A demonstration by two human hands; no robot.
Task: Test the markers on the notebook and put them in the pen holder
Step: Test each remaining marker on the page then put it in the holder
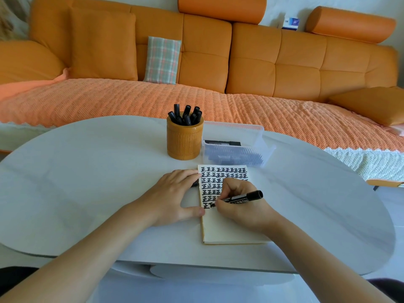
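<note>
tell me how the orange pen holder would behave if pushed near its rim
The orange cylindrical pen holder looks stout with a broad flat base, so it would probably slide on the smooth white table rather than tip. The black markers lean loosely above its rim, so they would likely rattle and shift.

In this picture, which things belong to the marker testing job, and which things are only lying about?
Job: marker gripped in the right hand; notebook, pressed flat by the left hand; pen holder; clear plastic box.
Lying about: plaid cushion; orange sofa; blue-and-white box behind the sofa.
</note>
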